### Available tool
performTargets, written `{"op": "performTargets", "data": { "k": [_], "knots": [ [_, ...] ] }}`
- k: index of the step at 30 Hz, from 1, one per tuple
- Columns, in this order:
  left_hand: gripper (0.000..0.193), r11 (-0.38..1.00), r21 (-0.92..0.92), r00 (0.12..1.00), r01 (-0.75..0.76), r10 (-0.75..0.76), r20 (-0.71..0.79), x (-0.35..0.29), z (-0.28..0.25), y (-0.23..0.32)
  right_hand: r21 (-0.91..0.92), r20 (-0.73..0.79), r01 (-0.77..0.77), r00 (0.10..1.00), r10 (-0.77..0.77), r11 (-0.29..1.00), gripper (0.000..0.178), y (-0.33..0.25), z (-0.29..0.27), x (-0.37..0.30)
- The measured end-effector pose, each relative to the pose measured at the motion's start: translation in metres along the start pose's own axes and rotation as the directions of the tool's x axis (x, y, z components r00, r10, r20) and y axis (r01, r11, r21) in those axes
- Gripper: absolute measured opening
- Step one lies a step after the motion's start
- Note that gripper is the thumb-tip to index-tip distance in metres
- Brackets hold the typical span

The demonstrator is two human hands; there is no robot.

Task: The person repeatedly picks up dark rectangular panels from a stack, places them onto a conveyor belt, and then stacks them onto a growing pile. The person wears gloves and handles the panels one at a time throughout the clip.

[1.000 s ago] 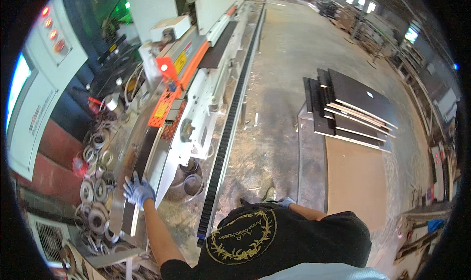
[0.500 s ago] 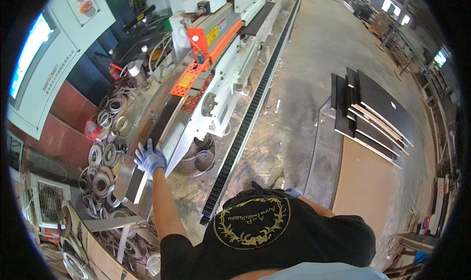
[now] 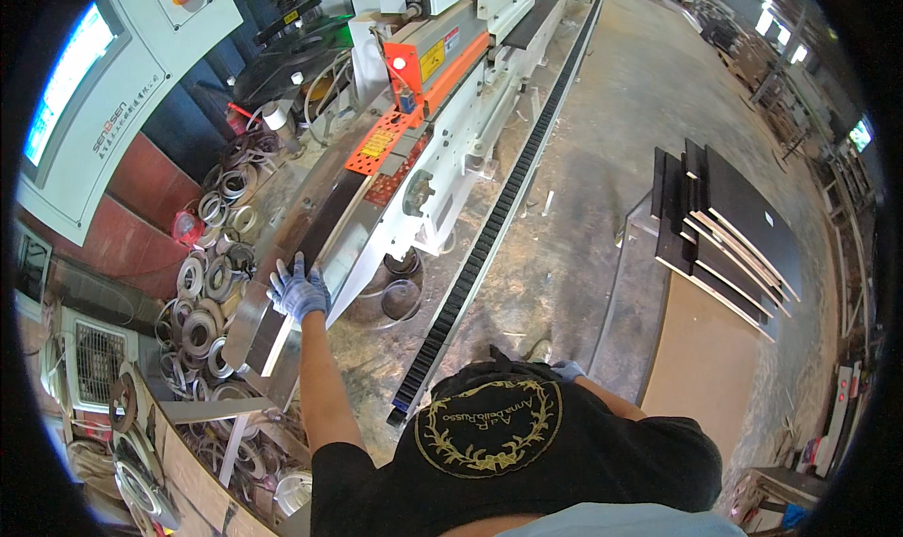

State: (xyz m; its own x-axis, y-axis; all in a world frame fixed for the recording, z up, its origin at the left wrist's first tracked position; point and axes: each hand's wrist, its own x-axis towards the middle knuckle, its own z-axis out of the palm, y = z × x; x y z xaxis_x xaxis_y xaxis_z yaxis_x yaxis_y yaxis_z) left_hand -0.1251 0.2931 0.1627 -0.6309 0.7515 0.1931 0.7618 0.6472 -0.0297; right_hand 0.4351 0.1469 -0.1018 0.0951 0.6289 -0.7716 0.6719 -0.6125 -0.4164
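Observation:
My left hand point(image 3: 301, 292), in a pale grey-blue glove, lies flat on a long narrow dark panel point(image 3: 326, 204) with a pale edge. Its fingers are spread and the arm reaches forward. The panel rests on the metal bed point(image 3: 246, 336) of a machine, and its far part runs toward an orange perforated guard point(image 3: 384, 142). My right hand point(image 3: 567, 371), also gloved, is low beside my body; only a bit of it shows past the black shirt, and its fingers are hidden.
A black roller track point(image 3: 484, 245) runs along the machine's right. Dark boards point(image 3: 743, 227) are stacked on a brown sheet point(image 3: 701, 349) at right. Coils of edging tape point(image 3: 199, 332) crowd the floor at left, below a control panel with a lit screen point(image 3: 80, 76).
The whole view has shifted, so the machine appears farther right and higher. My left hand stays flat on the panel. The right hand keeps its place beside my body.

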Motion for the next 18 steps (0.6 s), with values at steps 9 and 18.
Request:
{"op": "performTargets", "data": {
  "k": [9, 18],
  "knots": [
    [0.048, 0.999, 0.037, 0.991, 0.030, -0.034, 0.130, -0.004, -0.025, 0.009, -0.034, -0.037, 0.060, 0.997, -0.061, 0.998, 0.040, -0.001, 0.002, 0.014],
    [0.045, 0.998, 0.017, 0.989, 0.064, -0.066, 0.132, 0.006, -0.017, 0.034, -0.072, -0.084, 0.031, 0.996, -0.037, 0.997, 0.043, 0.000, -0.004, 0.006]
  ]
}}
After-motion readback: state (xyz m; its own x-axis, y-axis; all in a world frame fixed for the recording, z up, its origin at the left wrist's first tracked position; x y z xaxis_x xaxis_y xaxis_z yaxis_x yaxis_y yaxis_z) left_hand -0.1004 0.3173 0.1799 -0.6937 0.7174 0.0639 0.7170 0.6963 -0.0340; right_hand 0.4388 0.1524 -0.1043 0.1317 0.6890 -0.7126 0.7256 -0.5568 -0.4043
